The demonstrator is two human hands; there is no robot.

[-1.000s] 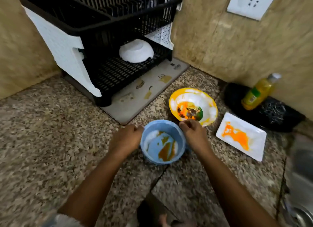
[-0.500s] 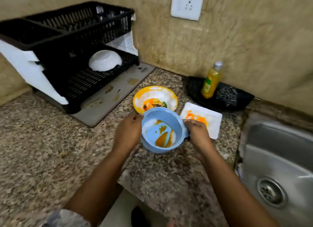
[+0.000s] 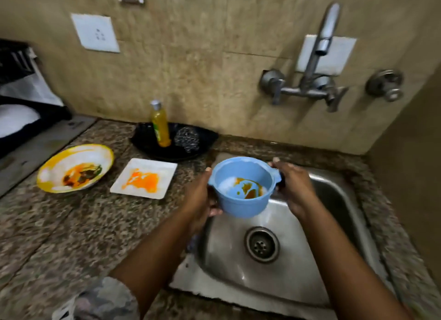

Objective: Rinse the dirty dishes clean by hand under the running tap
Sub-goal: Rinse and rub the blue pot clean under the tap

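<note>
Both hands are gripping the blue bowl (image 3: 241,188) by opposite sides, the left hand (image 3: 201,200) curling round its wall and the right hand (image 3: 294,188) pinching its small rim handle, and they are now carrying it over the steel sink (image 3: 310,260), where a second ago it was sitting on the granite counter (image 3: 59,236). Rinsing is likely starting next, though no water is visibly running from the tap (image 3: 321,47). Orange-brown residue is clinging inside. Still waiting on the counter are the yellow-rimmed plate (image 3: 75,168) and white square plate (image 3: 144,177). Label writing on the yellow soap bottle (image 3: 160,125) is too blurred for reading.
</note>
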